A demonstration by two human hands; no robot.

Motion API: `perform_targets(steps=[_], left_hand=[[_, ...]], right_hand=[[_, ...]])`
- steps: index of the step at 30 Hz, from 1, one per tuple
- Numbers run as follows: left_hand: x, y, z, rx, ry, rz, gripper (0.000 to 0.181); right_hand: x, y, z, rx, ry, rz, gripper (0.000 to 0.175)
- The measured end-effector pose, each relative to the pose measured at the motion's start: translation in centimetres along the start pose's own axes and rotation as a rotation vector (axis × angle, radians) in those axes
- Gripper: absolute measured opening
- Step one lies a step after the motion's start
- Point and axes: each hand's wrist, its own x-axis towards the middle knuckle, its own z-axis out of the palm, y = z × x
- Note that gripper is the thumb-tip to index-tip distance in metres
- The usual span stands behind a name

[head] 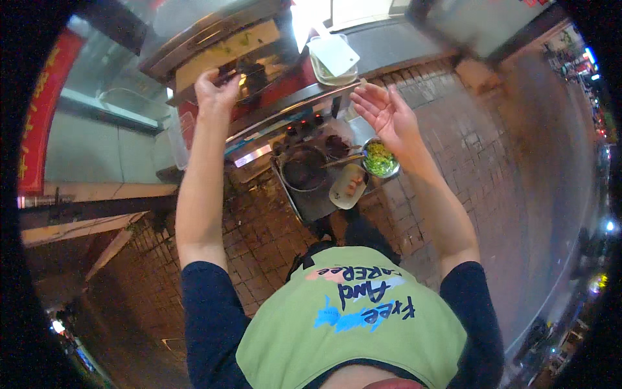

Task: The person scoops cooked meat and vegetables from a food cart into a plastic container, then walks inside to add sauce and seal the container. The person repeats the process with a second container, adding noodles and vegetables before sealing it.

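Note:
My left hand [217, 91] is raised at the near edge of the food stall, its fingers curled near dark containers [252, 78]; whether it holds anything is not clear. My right hand [386, 113] is palm up with the fingers extended, holding nothing, near a white plastic container [335, 78] with a white lid or board [334, 53] over it. Below the right hand is a metal bowl of chopped green and yellow food [381, 159]. Beside that bowl stand an oval tray [348, 187] with pinkish pieces and a dark round pan [304, 167].
A cutting board [228, 48] with green bits lies at the upper left. The stall's metal edge [291, 104] runs diagonally above the low dark table [311, 206]. Brick paving [466, 131] surrounds the stall, and a red banner [48, 116] hangs at the left.

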Motion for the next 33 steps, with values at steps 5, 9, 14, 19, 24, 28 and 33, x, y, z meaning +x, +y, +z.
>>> perform_targets(steps=[5,9,14,19,24,28,33], left_hand=[[0.7,3.4,5.0,0.215,-0.052,0.079,0.032],[-1.3,6.1,5.7,0.261,-0.063,0.144,0.025],[-8.5,-1.8,1.1,0.214,-0.247,-0.084,0.020],[-7.8,-15.2,-0.5,0.783,-0.258,-0.265,0.039],[-3.3,-19.5,-1.2,0.876,-0.225,-0.125,0.030],[-1.3,-20.3,-0.5,1.049,-0.127,-0.067,0.022],[1.6,-21.2,1.1,1.285,-0.131,0.136,0.015]], right_hand=[[4.5,-2.5,-3.6,-0.431,0.151,-0.074,0.025],[11.2,-4.2,-4.0,-0.681,0.293,-0.100,0.026],[14.9,-5.8,-3.3,-1.055,0.308,-0.055,0.031],[17.9,-5.8,-4.7,-1.162,0.170,0.048,0.027],[18.0,-6.6,-8.8,-0.821,0.063,0.056,0.015],[16.2,-9.3,-12.0,-0.516,0.160,0.011,0.016],[15.5,-11.8,-16.2,-0.310,0.269,-0.018,0.019]])
